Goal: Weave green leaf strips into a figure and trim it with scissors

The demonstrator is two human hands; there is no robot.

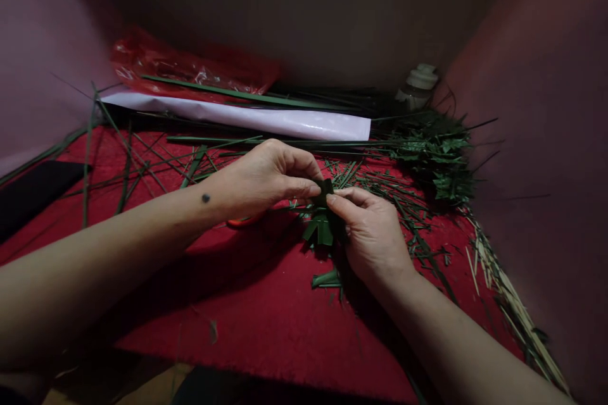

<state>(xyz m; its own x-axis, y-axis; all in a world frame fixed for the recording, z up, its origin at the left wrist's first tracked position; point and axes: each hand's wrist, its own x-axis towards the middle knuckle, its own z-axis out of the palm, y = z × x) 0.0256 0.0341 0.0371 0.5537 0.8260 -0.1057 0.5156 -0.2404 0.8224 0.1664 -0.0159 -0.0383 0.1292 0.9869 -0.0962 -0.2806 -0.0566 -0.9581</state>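
Observation:
Between my two hands is a folded green leaf piece (323, 229), its cut strips fanning out below my fingers. My left hand (280, 177) pinches its upper left side between thumb and fingers. From the right, my right hand (373, 224) grips the same piece, thumb on top. Just below it, a small rolled leaf scrap (327, 279) lies on the red cloth (266, 323). Under my left wrist shows part of an orange ring-shaped handle (244, 221); the rest of it is hidden.
Leaf clippings (380, 186) and long leaf strips (285, 143) litter the cloth. Behind them lie a white sleeve (266, 119) and a red plastic bag (190, 66). At the back right are a heap of folded leaf pieces (437, 152), a white-capped jar (419, 83) and pale thin sticks (503, 291).

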